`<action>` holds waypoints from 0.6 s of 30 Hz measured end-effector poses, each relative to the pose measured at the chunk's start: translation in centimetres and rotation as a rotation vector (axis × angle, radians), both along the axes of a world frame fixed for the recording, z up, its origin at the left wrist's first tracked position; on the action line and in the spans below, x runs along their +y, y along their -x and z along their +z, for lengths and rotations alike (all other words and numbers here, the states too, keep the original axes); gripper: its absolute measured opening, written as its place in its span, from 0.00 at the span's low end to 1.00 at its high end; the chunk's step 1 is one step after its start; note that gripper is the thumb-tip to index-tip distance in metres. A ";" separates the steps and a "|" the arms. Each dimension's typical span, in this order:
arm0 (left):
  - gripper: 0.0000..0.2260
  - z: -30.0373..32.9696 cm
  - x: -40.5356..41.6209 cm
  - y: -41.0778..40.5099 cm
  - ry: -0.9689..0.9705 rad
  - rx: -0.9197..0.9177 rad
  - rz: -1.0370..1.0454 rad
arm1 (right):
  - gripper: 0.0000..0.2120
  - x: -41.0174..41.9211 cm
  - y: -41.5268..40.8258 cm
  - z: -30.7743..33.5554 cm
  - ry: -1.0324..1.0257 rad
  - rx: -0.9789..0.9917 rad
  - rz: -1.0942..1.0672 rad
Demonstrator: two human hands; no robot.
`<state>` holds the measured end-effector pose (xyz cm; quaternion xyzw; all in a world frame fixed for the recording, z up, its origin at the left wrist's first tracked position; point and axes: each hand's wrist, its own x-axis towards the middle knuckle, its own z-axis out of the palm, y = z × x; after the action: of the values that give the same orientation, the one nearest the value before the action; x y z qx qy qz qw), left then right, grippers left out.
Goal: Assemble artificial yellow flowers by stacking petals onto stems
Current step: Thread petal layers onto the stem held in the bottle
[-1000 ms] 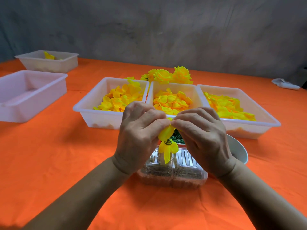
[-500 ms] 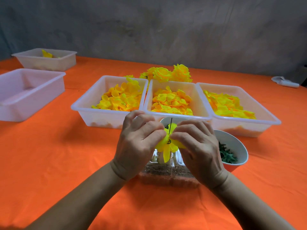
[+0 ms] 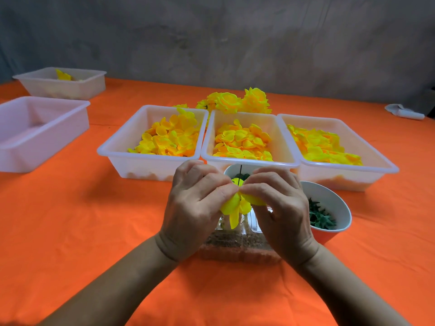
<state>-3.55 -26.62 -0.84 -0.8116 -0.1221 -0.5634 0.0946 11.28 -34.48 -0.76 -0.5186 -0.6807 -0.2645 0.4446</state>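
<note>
Now lower than a second ago: left hand and right hand, fingertips pinching the yellow petal layer from either side, just above the clear box near the front of the orange worktop. More thin dark stem exposed above the fingers than half a second ago, rising in front of the middle tray. Probably means the petal layer sliding down the stem toward its seat, one layer of the stack nearly placed; further layers likely still to come from the three petal trays. Finished yellow flowers lying behind those trays. Green parts in the white bowl at right. Hidden by the hands: lower stem, the hole in the petal layer, and whether the layer sits fully home. Box contents hard to make out.
</note>
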 end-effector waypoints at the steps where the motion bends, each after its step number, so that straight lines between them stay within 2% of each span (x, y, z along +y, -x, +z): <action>1: 0.11 0.1 0.0 0.0 0.000 0.002 0.000 | 0.06 0.1 0.0 0.1 0.008 0.012 0.002; 5: 0.15 0.1 0.5 0.2 0.014 0.015 -0.013 | 0.04 -0.1 0.1 0.1 0.010 -0.002 -0.005; 10: 0.16 -0.8 0.9 0.1 -0.010 0.038 -0.033 | 0.10 -0.3 0.1 -0.1 -0.015 -0.104 -0.039; 13: 0.12 -1.3 1.3 0.3 -0.041 0.058 -0.031 | 0.14 -0.5 0.1 -0.1 -0.021 -0.166 -0.054; 18: 0.06 -1.0 1.4 0.7 -0.059 0.118 -0.048 | 0.11 -0.6 -0.2 -0.1 0.008 -0.181 -0.059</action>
<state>-4.22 -25.21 -1.85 -0.8430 -0.0801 -0.5200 0.1120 11.44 -35.05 -0.89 -0.5144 -0.7036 -0.3205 0.3710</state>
